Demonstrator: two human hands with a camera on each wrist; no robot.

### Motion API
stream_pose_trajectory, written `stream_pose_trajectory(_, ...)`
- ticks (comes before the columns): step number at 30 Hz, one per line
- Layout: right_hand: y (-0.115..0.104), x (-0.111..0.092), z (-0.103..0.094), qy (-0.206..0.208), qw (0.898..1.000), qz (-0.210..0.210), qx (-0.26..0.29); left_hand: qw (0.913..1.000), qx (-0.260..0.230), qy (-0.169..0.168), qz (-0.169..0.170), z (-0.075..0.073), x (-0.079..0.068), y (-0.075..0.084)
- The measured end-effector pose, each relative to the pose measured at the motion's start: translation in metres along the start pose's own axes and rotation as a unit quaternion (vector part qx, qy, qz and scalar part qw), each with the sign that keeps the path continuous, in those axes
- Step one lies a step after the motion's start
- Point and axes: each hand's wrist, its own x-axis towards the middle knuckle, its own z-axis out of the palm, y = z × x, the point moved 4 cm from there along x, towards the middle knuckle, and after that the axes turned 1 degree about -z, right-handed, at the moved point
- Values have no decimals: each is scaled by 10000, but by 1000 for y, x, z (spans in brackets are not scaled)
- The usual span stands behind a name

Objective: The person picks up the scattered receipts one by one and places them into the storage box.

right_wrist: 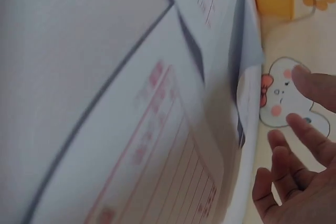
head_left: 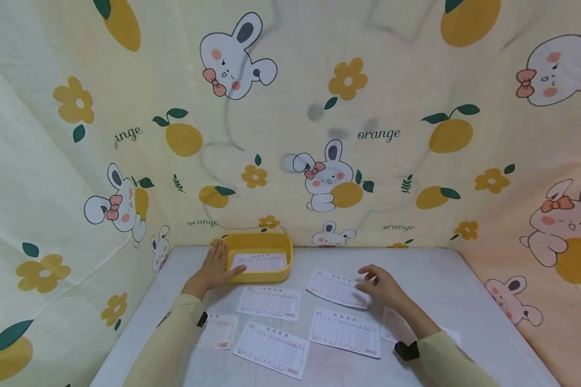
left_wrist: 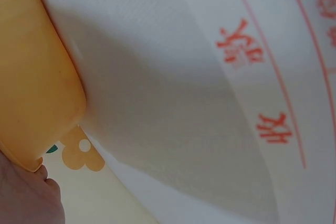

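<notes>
My left hand [head_left: 214, 270] rests on the left side of a yellow plastic bin [head_left: 290, 263], its fingers extended along the rim and its thumb spread over the front edge. In the left wrist view, part of that hand [left_wrist: 29, 195] touches the bin's rim [left_wrist: 39, 77]. A printed form slip [head_left: 259, 262] lies inside the bin. Over the right end of another form slip [head_left: 331, 287] hovers my right hand [head_left: 381, 287], fingers loosely bent. The right wrist view shows thumb and fingers [right_wrist: 310, 135] apart with nothing between them.
More printed slips lie on the white table: one below the bin [head_left: 268, 303], one front centre [head_left: 273, 349], one right of centre [head_left: 345, 332]. My left sleeve partly covers another slip [head_left: 218, 330]; my right forearm partly covers one too [head_left: 392, 324]. Patterned cloth [head_left: 271, 118] walls the table's back and sides.
</notes>
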Motion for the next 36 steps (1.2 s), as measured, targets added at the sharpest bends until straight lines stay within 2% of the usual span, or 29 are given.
stream_pose_trajectory(6,8,-4,-5,-121,9997,63,-204,10000,4,-46,-41,1,2,-2)
stream_pose_trajectory(13,12,-8,-6,-246,9984,366,-349,10000,28,-21,-82,0,1,-2)
stream_pose_trajectory(21,20,-8,-6,-307,9970,532,-463,9999,29,-30,-120,0,0,-1)
stream_pose_trajectory(30,25,0,-1,-347,9943,782,-632,9999,-21,-35,-154,-1,-1,-1)
stream_pose_trajectory(36,27,1,3,-398,9933,796,-739,9998,-81,-51,-172,-1,-1,-1)
